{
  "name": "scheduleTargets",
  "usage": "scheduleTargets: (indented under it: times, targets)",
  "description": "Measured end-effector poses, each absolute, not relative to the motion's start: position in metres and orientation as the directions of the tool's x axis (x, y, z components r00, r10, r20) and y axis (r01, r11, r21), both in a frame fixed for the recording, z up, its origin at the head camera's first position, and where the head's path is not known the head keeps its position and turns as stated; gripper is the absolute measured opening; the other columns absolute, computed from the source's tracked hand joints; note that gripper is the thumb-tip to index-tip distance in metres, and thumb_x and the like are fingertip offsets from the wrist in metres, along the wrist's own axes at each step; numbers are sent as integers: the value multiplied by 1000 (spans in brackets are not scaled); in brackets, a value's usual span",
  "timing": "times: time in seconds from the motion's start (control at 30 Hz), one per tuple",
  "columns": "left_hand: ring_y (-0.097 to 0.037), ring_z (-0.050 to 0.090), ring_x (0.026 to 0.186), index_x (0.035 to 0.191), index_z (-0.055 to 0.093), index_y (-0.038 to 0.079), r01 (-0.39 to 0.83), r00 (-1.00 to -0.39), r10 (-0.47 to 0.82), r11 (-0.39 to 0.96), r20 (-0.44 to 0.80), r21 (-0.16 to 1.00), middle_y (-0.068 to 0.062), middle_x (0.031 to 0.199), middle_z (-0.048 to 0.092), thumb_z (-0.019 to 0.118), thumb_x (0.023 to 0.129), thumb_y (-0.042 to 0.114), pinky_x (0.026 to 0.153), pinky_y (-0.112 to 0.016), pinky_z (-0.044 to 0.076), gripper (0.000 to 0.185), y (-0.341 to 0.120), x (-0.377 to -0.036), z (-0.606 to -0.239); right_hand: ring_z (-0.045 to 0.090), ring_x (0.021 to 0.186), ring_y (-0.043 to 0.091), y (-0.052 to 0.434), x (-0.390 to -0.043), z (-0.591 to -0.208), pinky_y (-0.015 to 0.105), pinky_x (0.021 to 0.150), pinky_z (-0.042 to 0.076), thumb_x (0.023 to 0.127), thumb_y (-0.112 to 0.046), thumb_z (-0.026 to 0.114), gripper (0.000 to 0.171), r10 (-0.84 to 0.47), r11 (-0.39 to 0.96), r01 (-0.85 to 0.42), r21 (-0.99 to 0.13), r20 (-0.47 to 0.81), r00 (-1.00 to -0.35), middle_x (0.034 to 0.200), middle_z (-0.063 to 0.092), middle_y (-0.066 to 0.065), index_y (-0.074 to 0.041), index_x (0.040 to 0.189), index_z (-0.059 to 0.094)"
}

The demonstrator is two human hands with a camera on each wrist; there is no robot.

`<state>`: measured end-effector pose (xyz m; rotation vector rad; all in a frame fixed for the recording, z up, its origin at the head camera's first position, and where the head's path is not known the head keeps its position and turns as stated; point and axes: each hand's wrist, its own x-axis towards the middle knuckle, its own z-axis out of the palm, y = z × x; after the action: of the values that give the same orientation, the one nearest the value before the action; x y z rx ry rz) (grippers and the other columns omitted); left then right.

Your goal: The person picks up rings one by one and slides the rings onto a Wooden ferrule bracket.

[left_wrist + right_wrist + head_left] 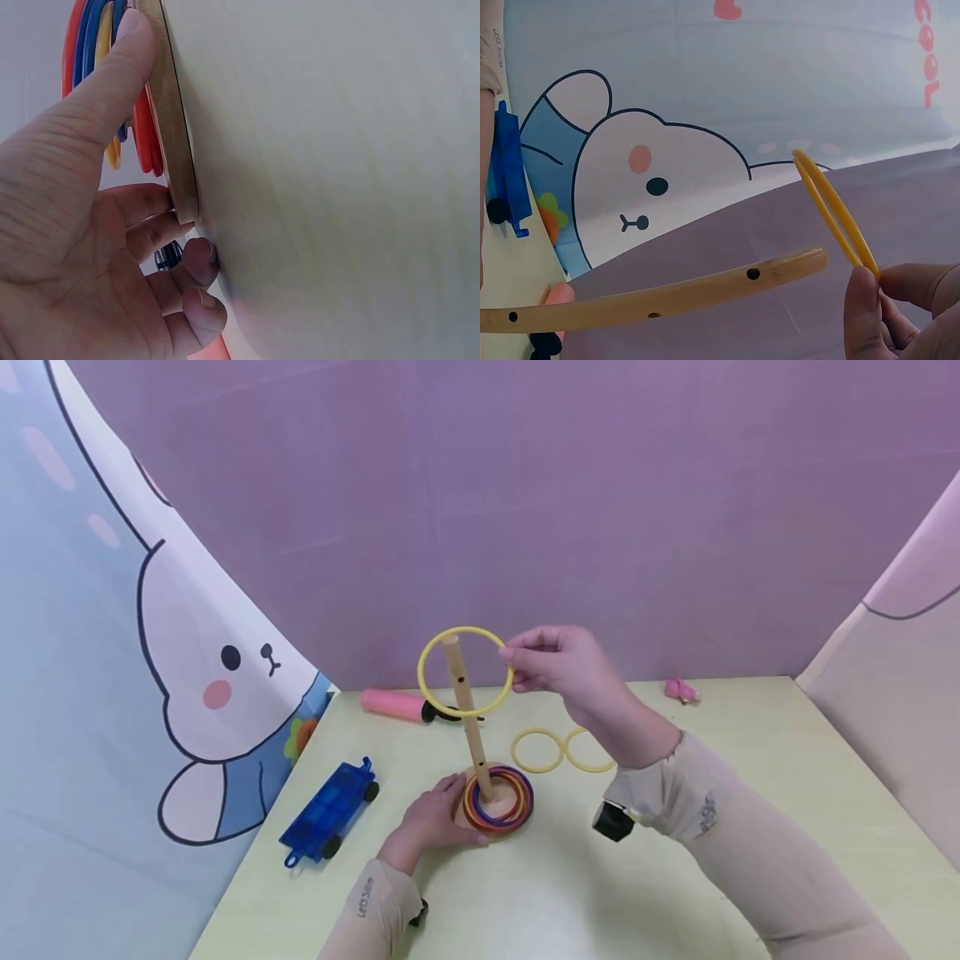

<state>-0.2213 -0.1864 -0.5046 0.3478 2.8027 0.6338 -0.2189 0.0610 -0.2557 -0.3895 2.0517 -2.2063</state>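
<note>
My right hand [562, 668] pinches a yellow ring [421, 672] at its edge, between thumb and fingers. In the head view the ring overlaps the top of a wooden peg [474, 739]. The right wrist view shows the ring [840, 210] apart from the peg's tip, just beyond it. My left hand [433, 814] grips the round wooden base [174, 142] at its left edge, thumb on top and fingers at the rim. Around the peg's foot lie several stacked rings [529, 797] in red, blue and yellow.
Two yellow rings, a left one [537, 772] and a right one [590, 770], lie behind the stand, the latter partly behind my right forearm. A blue toy wagon [330, 810] stands at left. Farther back are a pink cylinder [393, 704] with a black end and a small pink object [681, 691].
</note>
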Motion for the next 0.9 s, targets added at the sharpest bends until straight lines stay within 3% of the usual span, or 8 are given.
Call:
scheduleTargets:
  times: [0.47,0.7,0.9]
  targets:
    - [-42,42,132,154,31,13,176,-943,281,876,-180,448,-13,154,33,82,64,63,104,-57,38,114,-184,-218,-501,65,63,15,53,-233,-274,31,68,59,91,-4,67,22,-174,-115,1,-993,19,-985,84,68,10,11,108,64]
    - [-42,43,131,153,32,11,202,-941,299,872,-158,446,-15,153,35,82,64,63,103,-56,39,114,-184,-218,-501,65,66,16,57,-234,-303,30,69,59,92,-5,66,19,-176,-49,62,-997,-52,-983,91,68,13,8,106,65]
    - [-42,43,131,153,31,11,212,-940,304,877,-155,432,-14,154,34,81,64,65,104,-56,39,116,-184,-219,-504,64,62,14,65,-238,-339,27,65,58,93,-2,63,22,-177,-39,84,-996,-76,-981,89,69,10,13,109,63]
